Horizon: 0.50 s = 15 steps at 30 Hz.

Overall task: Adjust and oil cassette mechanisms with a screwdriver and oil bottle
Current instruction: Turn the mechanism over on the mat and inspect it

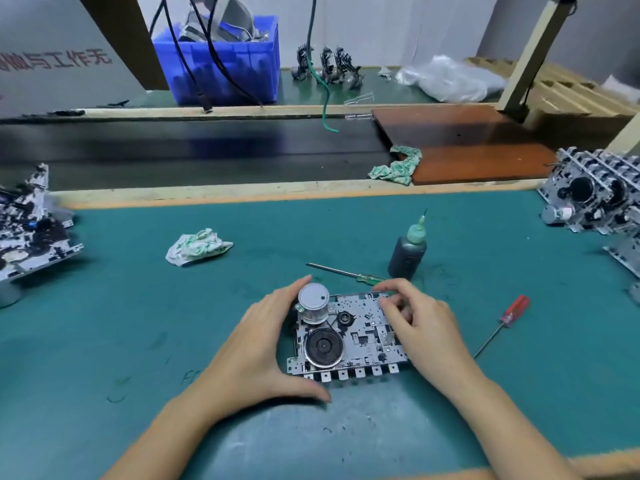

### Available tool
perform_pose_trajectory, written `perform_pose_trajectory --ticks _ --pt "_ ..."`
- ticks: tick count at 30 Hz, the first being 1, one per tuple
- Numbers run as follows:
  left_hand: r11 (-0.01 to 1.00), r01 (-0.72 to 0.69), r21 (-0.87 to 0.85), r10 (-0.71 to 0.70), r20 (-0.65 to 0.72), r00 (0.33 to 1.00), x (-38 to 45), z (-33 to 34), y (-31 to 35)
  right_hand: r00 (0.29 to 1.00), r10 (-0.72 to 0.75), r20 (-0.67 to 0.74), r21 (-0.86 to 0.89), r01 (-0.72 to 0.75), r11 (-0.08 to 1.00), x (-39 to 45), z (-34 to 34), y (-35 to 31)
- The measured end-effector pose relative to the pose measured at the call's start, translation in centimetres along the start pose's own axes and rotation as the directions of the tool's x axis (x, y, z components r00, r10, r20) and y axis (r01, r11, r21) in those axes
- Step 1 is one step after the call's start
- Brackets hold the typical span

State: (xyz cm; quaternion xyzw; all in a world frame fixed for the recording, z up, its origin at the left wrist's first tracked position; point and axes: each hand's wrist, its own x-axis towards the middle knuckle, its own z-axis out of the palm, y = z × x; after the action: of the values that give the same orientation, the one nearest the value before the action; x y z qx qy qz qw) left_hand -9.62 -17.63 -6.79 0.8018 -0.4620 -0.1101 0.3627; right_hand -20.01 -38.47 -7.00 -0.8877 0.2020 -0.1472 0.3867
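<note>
A metal cassette mechanism [360, 336] with a round silver motor and a black flywheel lies on the green mat in front of me. My left hand [258, 344] cups its left side, thumb under the near edge and fingers by the motor. My right hand [424, 327] grips its right side, fingers curled over the top corner. A dark oil bottle [408, 252] with a green nozzle stands just behind the mechanism. A green-handled screwdriver [349, 273] lies behind it too. A red-handled screwdriver [504, 323] lies to the right of my right hand.
A crumpled cloth [195, 249] lies at the left of the mat. Stacks of cassette mechanisms sit at the far left [27, 223] and far right [599, 199]. Beyond the mat's wooden edge are a dark conveyor belt [190, 147], another rag [398, 166] and a blue bin [225, 60].
</note>
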Motion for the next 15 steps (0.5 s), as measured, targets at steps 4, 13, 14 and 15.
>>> perform_pose_trajectory --ticks 4,13,14,15 --pt "1.0 0.012 0.003 -0.012 -0.007 1.0 -0.06 -0.16 0.44 0.999 -0.029 -0.014 -0.067 0.028 0.997 0.02 0.3 0.26" --pt "0.998 -0.016 0.059 0.017 -0.01 1.0 -0.33 -0.2 0.83 0.999 -0.03 -0.03 -0.146 0.026 0.989 0.11 0.54 0.2" --pt "0.997 -0.024 0.079 0.025 -0.011 1.0 -0.29 -0.1 0.87 0.999 -0.029 -0.031 -0.147 0.024 0.989 0.12 0.57 0.15" --pt "0.994 -0.026 0.102 0.028 -0.021 0.999 -0.22 0.02 0.92 0.999 -0.031 -0.032 -0.151 0.025 0.988 0.13 0.6 0.11"
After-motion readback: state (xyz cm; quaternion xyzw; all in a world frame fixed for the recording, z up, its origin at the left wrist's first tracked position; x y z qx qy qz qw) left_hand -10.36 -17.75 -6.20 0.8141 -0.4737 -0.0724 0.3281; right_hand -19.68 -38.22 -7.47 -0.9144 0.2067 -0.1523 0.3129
